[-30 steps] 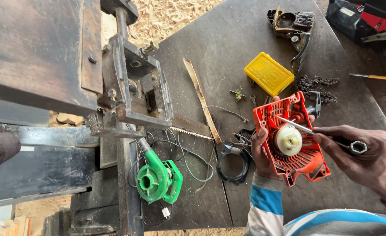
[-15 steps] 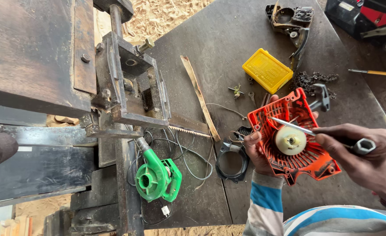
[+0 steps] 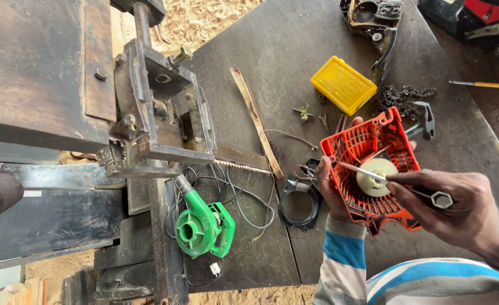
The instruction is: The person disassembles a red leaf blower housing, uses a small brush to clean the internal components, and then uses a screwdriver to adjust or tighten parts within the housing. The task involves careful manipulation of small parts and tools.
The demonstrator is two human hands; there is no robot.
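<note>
dark steel workbench (image 3: 294, 68) below me — my left hand (image 3: 331, 189) grips the orange cover (image 3: 373, 169) from beneath, my right hand (image 3: 458, 206) pinches a thin tool (image 3: 388, 181), tip angled up-left across its pale pulley (image 3: 376, 177).

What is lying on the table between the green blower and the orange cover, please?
In the head view, a black ring-shaped part and loose wires lie between the green blower and the orange cover.
</note>
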